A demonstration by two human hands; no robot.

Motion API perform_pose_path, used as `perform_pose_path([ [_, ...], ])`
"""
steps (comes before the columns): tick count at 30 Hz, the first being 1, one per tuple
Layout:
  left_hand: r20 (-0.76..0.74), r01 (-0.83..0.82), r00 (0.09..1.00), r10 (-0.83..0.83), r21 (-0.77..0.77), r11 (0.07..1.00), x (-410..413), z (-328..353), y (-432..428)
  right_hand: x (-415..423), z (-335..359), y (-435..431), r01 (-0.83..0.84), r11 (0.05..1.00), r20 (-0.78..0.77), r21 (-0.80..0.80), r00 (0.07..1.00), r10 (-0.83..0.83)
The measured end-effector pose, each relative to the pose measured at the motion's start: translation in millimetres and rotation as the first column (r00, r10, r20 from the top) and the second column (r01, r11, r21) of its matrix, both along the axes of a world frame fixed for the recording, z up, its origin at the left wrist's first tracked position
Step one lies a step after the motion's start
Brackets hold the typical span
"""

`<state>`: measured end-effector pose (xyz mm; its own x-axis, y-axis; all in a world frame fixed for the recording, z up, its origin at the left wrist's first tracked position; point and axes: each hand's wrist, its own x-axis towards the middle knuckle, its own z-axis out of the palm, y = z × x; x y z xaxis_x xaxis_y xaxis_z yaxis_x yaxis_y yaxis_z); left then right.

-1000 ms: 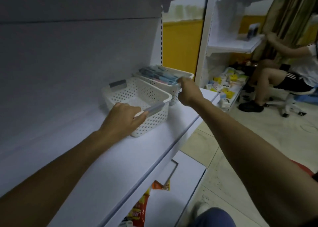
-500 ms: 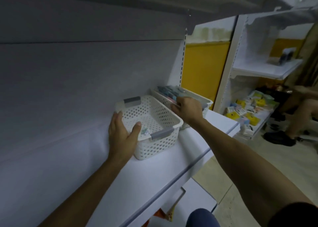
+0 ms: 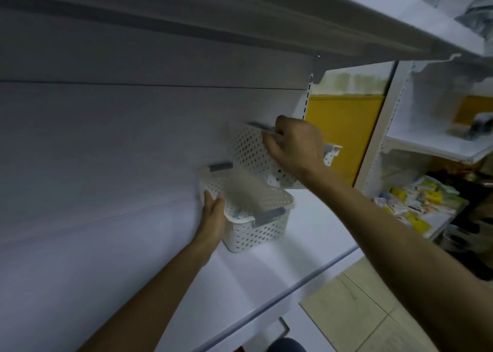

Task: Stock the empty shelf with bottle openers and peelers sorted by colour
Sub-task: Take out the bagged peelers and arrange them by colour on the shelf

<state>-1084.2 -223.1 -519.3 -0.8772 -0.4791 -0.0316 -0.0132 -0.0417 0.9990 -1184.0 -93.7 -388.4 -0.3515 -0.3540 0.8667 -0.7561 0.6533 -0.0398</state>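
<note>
You face one white shelf (image 3: 266,285) with a grey back panel (image 3: 133,138), and one more board (image 3: 346,18) overhead at 12 o'clock. At 3 o'clock stands a second rack (image 3: 394,90) with a heap of small yellow and white packets (image 3: 416,202), too many and too blurred to count.

You have two white perforated baskets. The upright basket (image 3: 256,231) sits on the shelf at the centre, and its two grey handles (image 3: 269,214) show. The tipped basket (image 3: 250,151) hangs in the air at its 1 o'clock, mouth turned down toward it.

Your right hand (image 3: 296,146) clenches the tipped basket's raised rim. Your left hand (image 3: 213,215) grasps the upright basket's 9 o'clock corner, thumb over the rim.

The stock (image 3: 245,191) is a blurred streak between the baskets, with a few pieces in the upright one; you cannot count or name them.
</note>
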Motion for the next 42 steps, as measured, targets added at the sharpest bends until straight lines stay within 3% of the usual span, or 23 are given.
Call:
perform_pose_path([
  [5,0.005,0.013,1.000,-0.014,0.110,0.994,4,0,-4,26,-56,-28,-0.090,0.990,-0.178,0.110,0.978,0.109],
  [12,-0.074,0.029,0.997,-0.010,0.261,0.965,3,9,-8,38,-67,-51,-0.169,0.985,-0.294,0.041,0.940,0.173],
  [18,-0.004,-0.028,1.000,0.030,0.301,0.953,4,5,-24,43,-80,-48,-0.136,0.986,-0.166,0.100,0.975,0.151],
  [21,0.124,-0.008,0.992,-0.017,0.199,0.980,2,9,-23,40,-79,-35,-0.187,0.969,0.046,0.159,0.982,0.182],
  [24,0.234,0.044,0.970,-0.073,0.129,0.991,-2,15,-17,44,-102,-12,-0.175,0.984,0.265,-0.032,0.948,0.177],
  [26,0.233,0.033,0.970,-0.072,0.168,0.985,-8,16,-15,45,-125,4,-0.042,0.980,0.292,-0.193,0.951,0.099],
  [27,0.236,0.032,0.969,-0.073,0.173,0.984,-10,17,-16,46,-135,11,0.062,0.934,0.373,-0.352,0.924,0.079],
  [28,0.231,0.041,0.969,-0.084,0.183,0.982,-12,16,-17,49,-141,14,0.181,0.832,0.527,-0.524,0.836,0.150],
  [29,0.220,0.051,0.971,-0.096,0.201,0.978,-12,14,-20,52,-145,14,0.315,0.702,0.677,-0.639,0.664,0.319],
  [30,0.206,0.058,0.973,-0.107,0.230,0.972,-11,12,-23,56,-146,11,0.413,0.604,0.731,-0.681,0.438,0.524],
  [31,0.188,0.065,0.975,-0.117,0.266,0.962,-8,10,-26,59,-145,6,0.461,0.545,0.693,-0.700,0.256,0.674],
  [32,0.148,0.081,0.980,-0.134,0.315,0.946,-6,5,-30,59,-142,1,0.462,0.526,0.645,-0.714,0.141,0.751],
  [33,0.114,0.103,0.982,-0.152,0.353,0.930,-1,1,-31,57,-137,-3,0.439,0.515,0.609,-0.736,0.095,0.788],
  [35,0.080,0.084,0.990,-0.116,0.325,0.942,8,-6,-32,54,-126,-13,0.404,0.509,0.596,-0.760,0.122,0.793],
  [36,0.075,0.032,0.996,-0.050,0.225,0.974,8,-8,-36,54,-123,-18,0.388,0.533,0.626,-0.752,0.168,0.762],
  [38,0.053,-0.164,0.985,0.163,0.008,0.987,12,-8,-44,59,-126,-27,0.315,0.639,0.711,-0.702,0.362,0.603],
  [40,0.003,-0.173,0.985,0.175,0.142,0.975,18,-2,-51,75,-128,-35,0.117,0.788,0.655,-0.605,0.635,0.409],
  [42,0.011,-0.060,0.998,0.060,0.334,0.941,23,9,-48,87,-134,-40,-0.019,0.883,0.550,-0.469,0.776,0.309],
])
